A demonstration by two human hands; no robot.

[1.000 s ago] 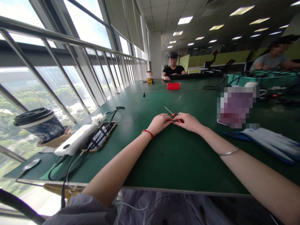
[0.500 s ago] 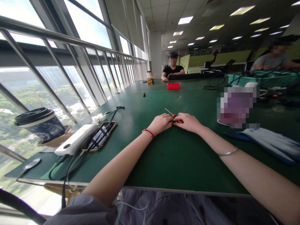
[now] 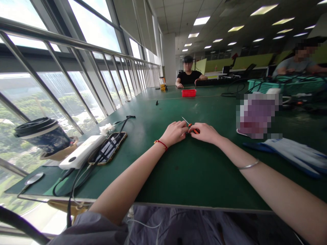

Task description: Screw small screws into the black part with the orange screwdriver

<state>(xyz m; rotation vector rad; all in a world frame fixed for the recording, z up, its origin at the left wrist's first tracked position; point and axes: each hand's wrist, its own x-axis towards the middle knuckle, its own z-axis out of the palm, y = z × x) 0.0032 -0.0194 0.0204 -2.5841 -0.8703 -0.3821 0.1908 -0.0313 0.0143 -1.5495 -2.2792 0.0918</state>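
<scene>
My left hand [image 3: 176,132] and right hand [image 3: 206,133] have stayed together on the green table [image 3: 189,170], fingers pinched shut around the small orange-handled screwdriver [image 3: 192,128]; its thin metal shaft now tilts up slightly steeper. The lidded dark paper cup [image 3: 43,135] and far red tray [image 3: 189,93] hide their contents.

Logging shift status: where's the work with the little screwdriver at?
Done: nothing finished shows on the green table. In hand: left hand and right hand meet at the small orange screwdriver, shaft pointing away; whatever they work on is hidden under the fingers. Left: cannot tell; the red tray sits far off.
</scene>
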